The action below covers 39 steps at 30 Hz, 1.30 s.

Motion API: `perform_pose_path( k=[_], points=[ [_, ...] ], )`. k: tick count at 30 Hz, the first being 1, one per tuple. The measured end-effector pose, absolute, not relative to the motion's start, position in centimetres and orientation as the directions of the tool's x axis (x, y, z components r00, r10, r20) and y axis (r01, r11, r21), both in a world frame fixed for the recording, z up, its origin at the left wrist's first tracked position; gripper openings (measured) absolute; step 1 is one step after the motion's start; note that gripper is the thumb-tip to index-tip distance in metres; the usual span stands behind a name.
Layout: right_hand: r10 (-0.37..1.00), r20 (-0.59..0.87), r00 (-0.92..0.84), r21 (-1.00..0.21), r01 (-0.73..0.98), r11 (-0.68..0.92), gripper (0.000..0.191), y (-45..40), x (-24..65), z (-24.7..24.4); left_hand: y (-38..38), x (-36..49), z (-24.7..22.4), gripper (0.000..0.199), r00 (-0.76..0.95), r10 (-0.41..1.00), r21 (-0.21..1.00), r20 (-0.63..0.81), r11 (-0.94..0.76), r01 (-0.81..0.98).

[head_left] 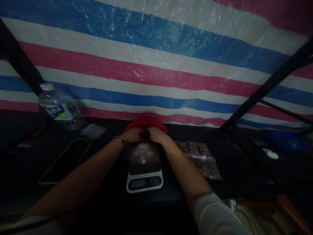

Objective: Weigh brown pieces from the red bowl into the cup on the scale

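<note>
Both my hands reach into a red bowl [160, 125] at the back of the black table. My left hand [133, 134], with bracelets at the wrist, is at the bowl's left side. On the right side, my right hand [156, 133] comes close to it. Dark contents show faintly between the hands; the fingertips are lost in shadow, so I cannot make out a grip. Just in front of the bowl lies a white kitchen scale [144, 166] with a metal plate and a lit display. Right of my right forearm are several small clear bags [205, 163] filled with brown bits like seeds or grains.
A large clear plastic bottle [62, 107] stands at the back left. Near it are small empty clear bags [93, 130] and a phone [66, 161]. A blue item [287, 140] and a small white object [270, 153] lie far right. Striped sheeting [156, 65] hangs behind, between dark metal bars.
</note>
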State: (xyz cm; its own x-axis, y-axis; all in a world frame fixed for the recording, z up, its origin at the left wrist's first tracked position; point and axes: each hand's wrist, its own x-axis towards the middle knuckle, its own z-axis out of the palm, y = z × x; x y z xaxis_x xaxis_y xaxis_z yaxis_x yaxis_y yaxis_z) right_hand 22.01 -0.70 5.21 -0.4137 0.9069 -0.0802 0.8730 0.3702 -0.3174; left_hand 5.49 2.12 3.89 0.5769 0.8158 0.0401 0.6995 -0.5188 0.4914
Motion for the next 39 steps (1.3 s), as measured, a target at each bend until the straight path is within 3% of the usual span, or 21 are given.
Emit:
perform_pose_path(
  k=[7, 20, 22, 26, 29, 33, 39],
  points=[
    [0.855, -0.089, -0.511, -0.363, 0.816, 0.449, 0.026, -0.6, 21.9, 4.5, 1.8, 4.6, 3.9, 0.029, 0.671, 0.734, 0.417, -0.109, -0.579, 0.701],
    [0.865, -0.096, -0.493, -0.396, 0.816, 0.421, 0.023, -0.5, 21.5, 3.8, 2.0, 3.9, 2.9, 0.021, 0.616, 0.786, 0.461, -0.057, -0.527, 0.714],
    [0.857, -0.089, -0.507, -0.415, 0.801, 0.431, 0.023, -0.6, 21.4, 3.9, 1.8, 3.5, 3.6, 0.022, 0.602, 0.798, 0.470, -0.022, -0.523, 0.711],
    [0.828, -0.047, -0.559, -0.444, 0.754, 0.484, 0.030, -0.4, 21.1, 3.8, 0.1, 2.4, 6.0, 0.029, 0.553, 0.807, 0.474, 0.208, -0.578, 0.665],
    [0.787, -0.013, -0.616, -0.444, 0.709, 0.548, 0.025, -0.2, 20.6, 3.7, -2.2, 1.9, 7.3, 0.033, 0.666, 0.709, 0.504, 0.232, -0.673, 0.541],
    [0.716, 0.009, -0.698, -0.428, 0.645, 0.633, 0.021, -0.3, 19.9, 4.0, -4.6, 1.9, 6.9, 0.045, 0.834, 0.514, 0.437, 0.199, -0.808, 0.394],
    [0.742, -0.054, -0.668, -0.418, 0.690, 0.591, 0.023, -0.2, 19.3, 4.1, -5.3, 1.9, 5.5, 0.054, 0.853, 0.478, 0.415, 0.210, -0.834, 0.365]
  ],
)
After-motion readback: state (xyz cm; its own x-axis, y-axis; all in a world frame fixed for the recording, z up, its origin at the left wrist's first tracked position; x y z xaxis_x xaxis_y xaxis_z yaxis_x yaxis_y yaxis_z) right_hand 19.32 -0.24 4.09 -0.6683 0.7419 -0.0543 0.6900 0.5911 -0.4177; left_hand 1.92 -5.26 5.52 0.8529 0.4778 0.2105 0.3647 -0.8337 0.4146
